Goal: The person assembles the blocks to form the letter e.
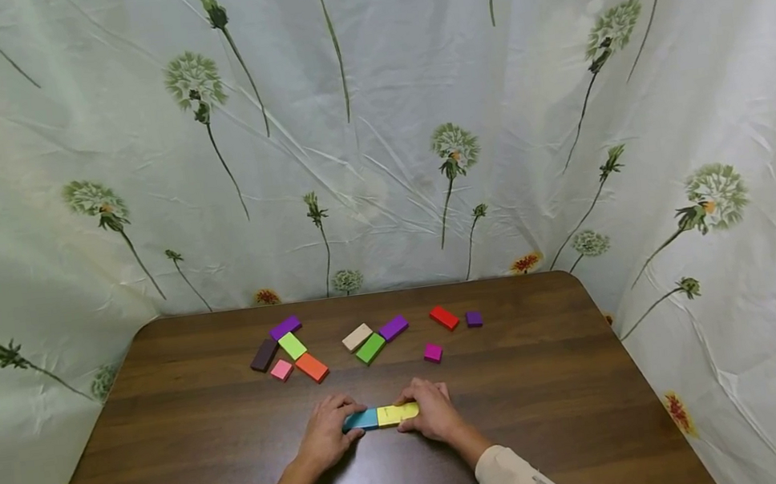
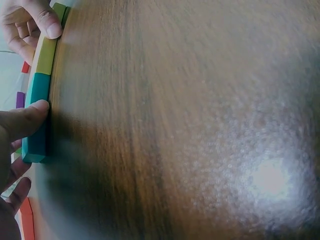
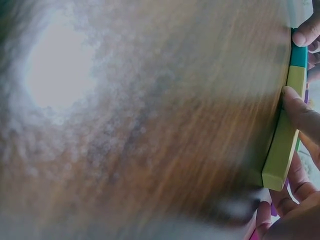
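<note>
Near the middle of the table's front half, a teal-blue block [image 1: 364, 420] and a yellow block [image 1: 390, 415] lie end to end in a straight row, their short ends touching. My left hand [image 1: 324, 435] pinches the blue block at its outer end, thumb on the near side and fingers on the far side. On the other end, my right hand [image 1: 434, 412] holds the yellow block the same way. The left wrist view shows the thumb on the blue block [image 2: 36, 142]; in the right wrist view the thumb touches the long side of the yellow block [image 3: 281, 150].
Beyond the hands on the brown wooden table [image 1: 188, 452] lie loose blocks: an orange one [image 1: 312, 367], a lime one [image 1: 292, 346], a green one [image 1: 370, 349], a red one [image 1: 444, 317], a magenta one [image 1: 433, 353] and several others. A flowered curtain [image 1: 377, 154] hangs behind.
</note>
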